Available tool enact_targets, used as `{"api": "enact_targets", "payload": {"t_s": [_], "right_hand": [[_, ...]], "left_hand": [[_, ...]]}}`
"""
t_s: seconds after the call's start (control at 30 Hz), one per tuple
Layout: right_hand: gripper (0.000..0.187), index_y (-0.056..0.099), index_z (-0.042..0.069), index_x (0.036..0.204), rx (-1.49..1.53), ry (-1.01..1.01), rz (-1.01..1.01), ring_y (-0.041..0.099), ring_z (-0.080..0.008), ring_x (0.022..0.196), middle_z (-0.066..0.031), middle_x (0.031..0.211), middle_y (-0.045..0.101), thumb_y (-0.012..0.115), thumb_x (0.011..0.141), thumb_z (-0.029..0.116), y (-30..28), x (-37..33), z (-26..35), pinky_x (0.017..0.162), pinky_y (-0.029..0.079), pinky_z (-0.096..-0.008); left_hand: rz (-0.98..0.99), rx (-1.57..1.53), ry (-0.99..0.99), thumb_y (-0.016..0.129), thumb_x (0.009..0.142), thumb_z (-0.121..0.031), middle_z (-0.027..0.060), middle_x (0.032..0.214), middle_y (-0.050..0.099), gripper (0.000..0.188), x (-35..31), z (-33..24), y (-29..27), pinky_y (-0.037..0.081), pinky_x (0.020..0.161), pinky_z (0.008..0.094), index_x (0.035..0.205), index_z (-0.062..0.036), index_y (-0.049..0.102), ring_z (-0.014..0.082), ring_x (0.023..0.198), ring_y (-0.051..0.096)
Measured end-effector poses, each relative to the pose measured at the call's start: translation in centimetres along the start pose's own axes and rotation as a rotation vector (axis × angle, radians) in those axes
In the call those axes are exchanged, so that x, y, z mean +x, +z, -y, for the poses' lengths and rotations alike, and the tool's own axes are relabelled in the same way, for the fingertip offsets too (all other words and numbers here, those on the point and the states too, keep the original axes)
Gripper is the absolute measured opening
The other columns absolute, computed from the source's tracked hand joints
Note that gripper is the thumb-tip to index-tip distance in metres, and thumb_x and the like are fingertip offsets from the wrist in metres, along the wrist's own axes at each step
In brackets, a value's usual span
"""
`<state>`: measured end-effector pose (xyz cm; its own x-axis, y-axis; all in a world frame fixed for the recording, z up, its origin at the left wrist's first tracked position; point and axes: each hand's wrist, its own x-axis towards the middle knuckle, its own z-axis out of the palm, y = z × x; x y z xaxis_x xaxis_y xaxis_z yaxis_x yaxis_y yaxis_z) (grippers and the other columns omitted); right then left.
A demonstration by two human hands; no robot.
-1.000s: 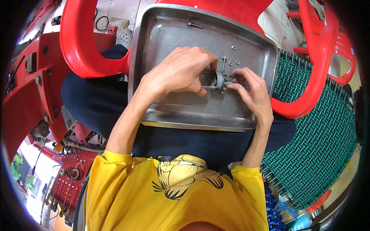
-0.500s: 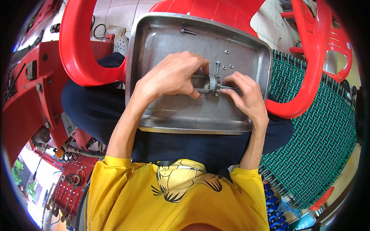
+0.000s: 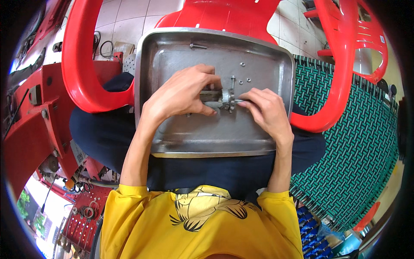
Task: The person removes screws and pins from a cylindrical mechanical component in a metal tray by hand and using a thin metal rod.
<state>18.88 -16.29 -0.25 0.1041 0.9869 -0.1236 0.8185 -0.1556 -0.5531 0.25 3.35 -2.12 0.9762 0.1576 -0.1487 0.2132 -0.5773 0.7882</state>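
My left hand (image 3: pixel 183 93) is curled around a cylindrical metal part lying sideways over the tray (image 3: pixel 215 153). At the right end of this metal part (image 3: pixel 226 100) is a round flange with a notched edge. Thumb and fingertips of my right hand (image 3: pixel 267 112) pinch a thin metal rod (image 3: pixel 239 101) against the flange's face; the rod's far end is hidden in my fingers. A bolt (image 3: pixel 233 81) stands out just beyond the flange, on the far side. Several small nuts (image 3: pixel 242 64) lie on the tray floor past it.
Another bolt (image 3: pixel 198 46) lies near the tray's far edge. The tray rests on my lap, between the arms of a red plastic chair (image 3: pixel 79 60). A green woven mat (image 3: pixel 345 151) is at the right, red machinery (image 3: pixel 39 112) at the left, and a red tool board (image 3: pixel 79 216) lower left.
The whole view has shifted, so tray and hands appear lower and further left. Both hands keep their hold on the metal part and rod, with little visible movement against the tray.
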Motion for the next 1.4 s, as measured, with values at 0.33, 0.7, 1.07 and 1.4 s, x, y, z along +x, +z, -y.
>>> {"api": "enact_targets", "payload": {"t_s": [0.33,0.7,1.07,1.4], "right_hand": [[0.022,0.068,0.005,0.1,-0.039,-0.006,-0.046,0.062,-0.0334,0.08,-0.0108,0.093,0.067,0.077,0.085,0.019,-0.2,-0.2,0.1,0.074,0.049,-0.0418],[0.018,0.066,0.004,0.097,-0.016,0.002,-0.033,0.066,-0.0372,0.083,-0.013,0.093,0.068,0.072,0.092,0.021,0.1,-0.1,0.4,0.075,0.052,-0.0459],[0.023,0.066,0.005,0.1,-0.059,0.011,0.023,0.065,-0.0371,0.082,-0.0134,0.097,0.065,0.073,0.091,0.025,0.4,-0.3,0.0,0.073,0.052,-0.0453],[0.019,0.068,0.004,0.097,-0.034,-0.005,-0.042,0.062,-0.0376,0.077,-0.0138,0.091,0.066,0.07,0.092,0.022,0.5,-0.2,0.3,0.071,0.05,-0.0448]], "left_hand": [[-0.215,-0.227,0.056,0.091,0.07,-0.027,0.007,0.098,0.066,0.056,0.5,-0.5,-0.6,0.049,0.093,0.0357,0.118,-0.0049,0.072,0.0231,0.099,0.063],[-0.69,-1.121,-0.424,0.074,0.096,-0.023,-0.0043,0.076,0.049,0.022,1.5,0.8,0.4,0.035,0.063,0.0252,0.107,-0.0047,0.068,0.0068,0.065,0.046],[-0.693,-1.317,-0.438,0.072,0.096,-0.022,-0.0074,0.072,0.039,0.02,1.3,0.2,0.9,0.032,0.064,0.0262,0.106,-0.0064,0.067,0.006,0.063,0.037],[-0.703,-1.339,-0.399,0.071,0.096,-0.024,-0.0071,0.073,0.037,0.016,1.1,0.4,1.6,0.032,0.067,0.0269,0.092,-0.012,0.06,0.007,0.066,0.036]]}}
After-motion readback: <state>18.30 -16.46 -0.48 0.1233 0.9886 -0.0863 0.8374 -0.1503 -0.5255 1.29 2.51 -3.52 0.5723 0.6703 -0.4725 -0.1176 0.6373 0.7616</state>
